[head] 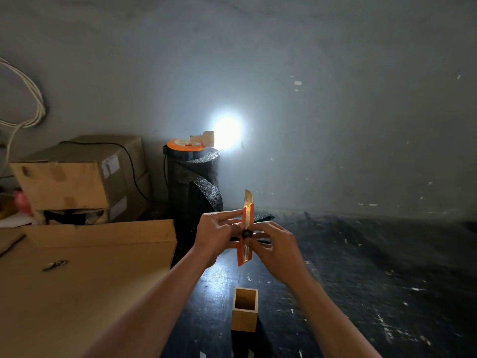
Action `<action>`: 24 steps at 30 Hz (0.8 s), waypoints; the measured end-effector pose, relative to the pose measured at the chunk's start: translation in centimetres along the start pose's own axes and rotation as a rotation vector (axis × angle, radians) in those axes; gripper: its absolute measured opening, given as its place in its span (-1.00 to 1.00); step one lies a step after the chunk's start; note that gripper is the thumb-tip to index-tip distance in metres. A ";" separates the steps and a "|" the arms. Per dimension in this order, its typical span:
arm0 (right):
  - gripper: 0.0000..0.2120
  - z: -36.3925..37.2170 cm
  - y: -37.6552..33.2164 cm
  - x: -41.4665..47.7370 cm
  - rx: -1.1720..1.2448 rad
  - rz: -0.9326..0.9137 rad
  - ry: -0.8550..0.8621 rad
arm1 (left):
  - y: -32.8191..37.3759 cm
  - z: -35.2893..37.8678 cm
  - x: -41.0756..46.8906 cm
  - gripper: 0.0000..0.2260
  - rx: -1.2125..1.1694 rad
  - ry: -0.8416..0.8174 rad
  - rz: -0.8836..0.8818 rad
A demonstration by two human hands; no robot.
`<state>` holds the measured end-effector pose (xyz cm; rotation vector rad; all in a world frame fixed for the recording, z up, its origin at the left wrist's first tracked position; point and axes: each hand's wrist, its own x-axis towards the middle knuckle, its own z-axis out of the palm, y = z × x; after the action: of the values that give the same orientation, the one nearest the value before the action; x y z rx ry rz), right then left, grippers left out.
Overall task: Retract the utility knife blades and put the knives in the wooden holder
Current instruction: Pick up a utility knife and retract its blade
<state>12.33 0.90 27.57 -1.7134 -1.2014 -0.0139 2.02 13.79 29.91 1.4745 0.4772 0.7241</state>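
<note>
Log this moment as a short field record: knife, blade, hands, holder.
knife: orange utility knife, held upright above the dark floor
blade: extended, pointing up
left hand: grips the knife body
right hand: at the black lock knob
holder: square wooden holder, upright below the hands, looks empty

Orange plastic utility knife (245, 235), upright, with a brass-yellow blade (248, 200) out at the top and a black round lock knob (246, 233) midway. Pale honey-coloured square wooden holder (244, 315), darker brown inside. Glossy black floor (361, 280) flecked with white paint spots. Tan cardboard sheets (77, 280) and brown stacked cardboard boxes (82, 174) with white labels. Black bubble-textured roll (196, 184) topped by an orange disc (184, 145). Grey-blue wall (335, 112), speckled white, with a white glare (227, 133). White looped cable (38, 104).
</note>
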 end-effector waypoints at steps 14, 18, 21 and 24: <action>-0.75 0.2 0.6 0.0 -0.083 -0.032 -0.029 | -1.0 0.1 0.1 -0.73 -0.073 0.025 -0.074; -0.75 0.2 0.5 -0.1 -0.099 -0.019 -0.032 | -0.7 0.2 0.0 -0.77 -0.110 0.032 -0.121; -0.76 0.1 0.3 -0.1 -0.097 -0.029 -0.052 | -0.5 0.2 0.1 -0.78 -0.108 0.044 -0.118; -0.75 0.2 0.6 -0.3 -0.105 -0.016 -0.073 | -0.5 0.1 0.2 -0.76 -0.093 0.043 -0.104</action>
<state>12.48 0.83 26.91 -1.8086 -1.2881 -0.0250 2.30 13.84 29.49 1.3392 0.5417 0.6877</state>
